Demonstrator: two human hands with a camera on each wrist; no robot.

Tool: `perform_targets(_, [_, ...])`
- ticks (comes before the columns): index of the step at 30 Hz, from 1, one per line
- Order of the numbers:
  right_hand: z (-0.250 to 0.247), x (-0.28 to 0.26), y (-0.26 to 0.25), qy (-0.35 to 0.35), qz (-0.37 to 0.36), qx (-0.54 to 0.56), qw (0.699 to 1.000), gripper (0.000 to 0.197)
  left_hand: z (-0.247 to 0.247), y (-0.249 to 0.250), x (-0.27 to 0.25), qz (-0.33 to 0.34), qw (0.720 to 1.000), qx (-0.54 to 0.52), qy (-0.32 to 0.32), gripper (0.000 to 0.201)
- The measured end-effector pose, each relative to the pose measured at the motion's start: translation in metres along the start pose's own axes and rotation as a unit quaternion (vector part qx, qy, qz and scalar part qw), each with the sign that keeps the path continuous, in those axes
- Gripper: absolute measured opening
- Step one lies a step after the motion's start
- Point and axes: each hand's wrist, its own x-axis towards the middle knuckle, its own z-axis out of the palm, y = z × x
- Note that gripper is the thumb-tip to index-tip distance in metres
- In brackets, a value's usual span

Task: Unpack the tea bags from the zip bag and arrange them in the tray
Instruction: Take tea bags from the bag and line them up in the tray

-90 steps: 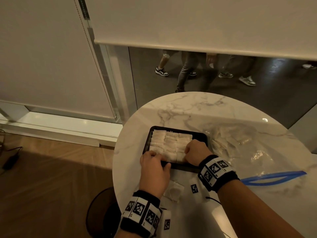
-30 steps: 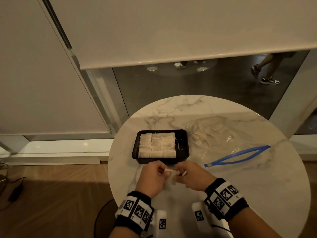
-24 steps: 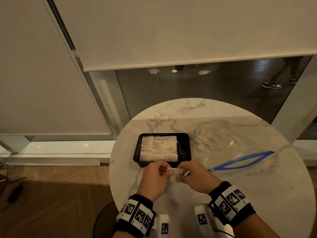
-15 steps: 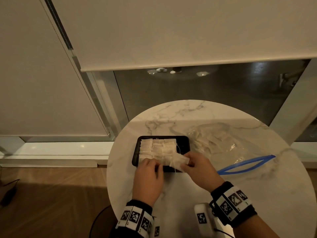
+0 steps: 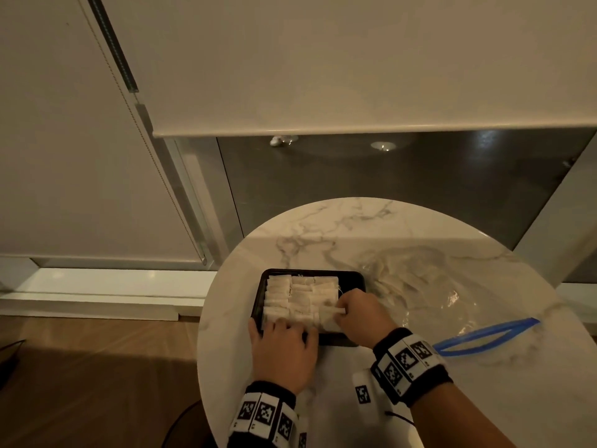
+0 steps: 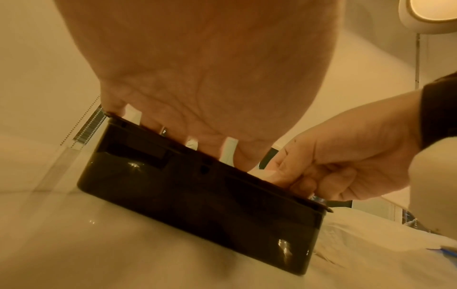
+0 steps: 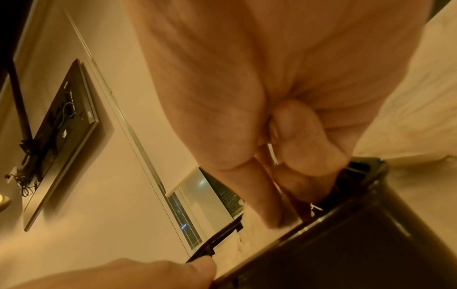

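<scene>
A black tray [image 5: 352, 281] sits on the round marble table, packed with rows of white tea bags [image 5: 300, 294]. My right hand [image 5: 344, 313] pinches one more tea bag [image 5: 329, 319] and holds it low at the tray's near right, beside the packed rows. My left hand [image 5: 281, 326] reaches over the near rim with straight fingers resting on the front row. In the left wrist view those fingers [image 6: 190, 136] cross the tray wall [image 6: 197, 205]. In the right wrist view finger and thumb pinch a thin white edge [image 7: 272, 154]. The clear zip bag [image 5: 420, 286] lies right of the tray.
The zip bag's blue zip strip [image 5: 484, 334] lies open toward the table's right edge. A window with a lowered blind [image 5: 355, 76] stands behind the table. The table's edge curves close on the left of the tray, above a wooden floor [image 5: 97, 367].
Both hands moved forward from the table's near side to the tray. The right hand brought the tea bag down into the tray's near right; the left hand settled on the front row.
</scene>
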Motion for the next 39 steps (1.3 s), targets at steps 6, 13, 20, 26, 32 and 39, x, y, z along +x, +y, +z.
perform_targets(6, [0.005, 0.015, -0.001, -0.058, 0.026, -0.028, 0.998, 0.014, 0.002, 0.003, 0.003, -0.019, 1.000, -0.010, -0.003, 0.066])
perform_targets(13, [0.015, 0.030, -0.006, -0.093, 0.018, -0.053, 0.994, 0.018, 0.004, 0.004, 0.003, -0.020, 1.000, -0.010, 0.000, 0.065])
perform_targets(20, [0.022, 0.035, -0.008, -0.070, 0.008, -0.084, 0.994, 0.024, 0.002, 0.003, 0.002, -0.014, 1.000, -0.013, 0.004, 0.065])
perform_targets(26, [0.023, 0.034, -0.005, -0.060, 0.010, -0.075, 0.995, 0.021, 0.004, 0.003, 0.001, -0.009, 1.000, -0.010, 0.001, 0.073])
perform_targets(32, [0.025, 0.031, -0.004, -0.044, -0.011, -0.071, 0.996, 0.025, 0.006, 0.001, 0.002, -0.007, 1.000, -0.021, -0.006, 0.076])
perform_targets(39, [0.019, 0.014, -0.002, 0.037, -0.040, 0.001, 0.999, 0.033, -0.001, 0.000, 0.002, -0.020, 0.999, -0.047, -0.019, 0.059])
